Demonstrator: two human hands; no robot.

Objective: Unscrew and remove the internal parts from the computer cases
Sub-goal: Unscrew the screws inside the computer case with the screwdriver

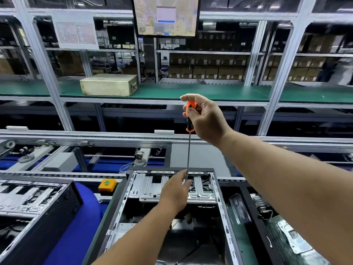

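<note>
An open computer case [222, 207] lies in front of me with a silver drive bracket [147, 190] across its far end. A long screwdriver [188, 150] with an orange and black handle stands upright over that bracket. My right hand [205, 117] grips the handle at the top. My left hand [176, 190] pinches the lower end of the thin shaft, just above the bracket. The tip is hidden behind my left fingers.
A second open case [34, 203] lies at the left on a blue surface [76, 236]. An orange box with a green button [107, 184] sits between the cases. Loose boards and metal parts [286, 232] lie at the right. A beige box [109, 84] rests on the green shelf; a monitor [166, 15] hangs above.
</note>
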